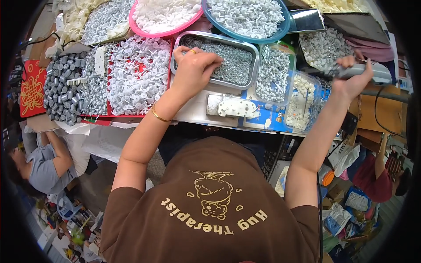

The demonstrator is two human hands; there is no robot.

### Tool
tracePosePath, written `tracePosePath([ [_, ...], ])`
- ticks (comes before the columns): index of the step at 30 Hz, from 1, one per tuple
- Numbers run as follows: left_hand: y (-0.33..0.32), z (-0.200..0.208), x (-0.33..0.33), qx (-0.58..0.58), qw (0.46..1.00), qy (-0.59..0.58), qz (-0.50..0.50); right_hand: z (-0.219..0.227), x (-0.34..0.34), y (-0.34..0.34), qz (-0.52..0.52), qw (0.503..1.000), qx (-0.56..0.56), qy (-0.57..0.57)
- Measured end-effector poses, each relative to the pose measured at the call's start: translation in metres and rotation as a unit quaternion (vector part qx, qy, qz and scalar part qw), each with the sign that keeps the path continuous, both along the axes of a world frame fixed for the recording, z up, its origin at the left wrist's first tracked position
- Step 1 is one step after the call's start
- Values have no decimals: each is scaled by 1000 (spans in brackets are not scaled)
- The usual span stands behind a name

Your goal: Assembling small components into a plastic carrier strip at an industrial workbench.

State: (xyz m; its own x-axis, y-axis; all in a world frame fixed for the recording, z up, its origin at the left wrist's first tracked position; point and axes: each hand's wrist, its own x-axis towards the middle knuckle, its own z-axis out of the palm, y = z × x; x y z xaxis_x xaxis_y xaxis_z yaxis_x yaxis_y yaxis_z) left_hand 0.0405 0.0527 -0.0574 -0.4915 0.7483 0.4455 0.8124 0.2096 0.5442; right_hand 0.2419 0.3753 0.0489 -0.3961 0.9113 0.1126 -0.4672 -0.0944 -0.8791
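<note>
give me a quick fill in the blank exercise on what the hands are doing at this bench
1. The left hand reaches into the metal tray of small ____.
2. The right hand grips a grey ____ tool.
3. A white plastic part lies just ____ the metal tray.

Missing words: screws; power; below

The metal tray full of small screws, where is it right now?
In the head view the metal tray sits at the top centre of the table, under the left hand, below the blue bowl and left of a clear tub.
</note>
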Motion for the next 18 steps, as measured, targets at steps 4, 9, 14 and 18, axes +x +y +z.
tracePosePath([
  [4,-9,0,-6,-21,1000,-2,2,21,-7,-98,96,994,21,48],
  [9,-8,1,-7,-13,1000,19,15,13,-7,-138,259,964,-12,58],
  [14,-3,6,-6,-42,996,75,37,11,-3,-161,246,967,9,62],
  [18,-3,16,-2,-42,996,57,50,16,-3,-164,244,969,37,7],
])
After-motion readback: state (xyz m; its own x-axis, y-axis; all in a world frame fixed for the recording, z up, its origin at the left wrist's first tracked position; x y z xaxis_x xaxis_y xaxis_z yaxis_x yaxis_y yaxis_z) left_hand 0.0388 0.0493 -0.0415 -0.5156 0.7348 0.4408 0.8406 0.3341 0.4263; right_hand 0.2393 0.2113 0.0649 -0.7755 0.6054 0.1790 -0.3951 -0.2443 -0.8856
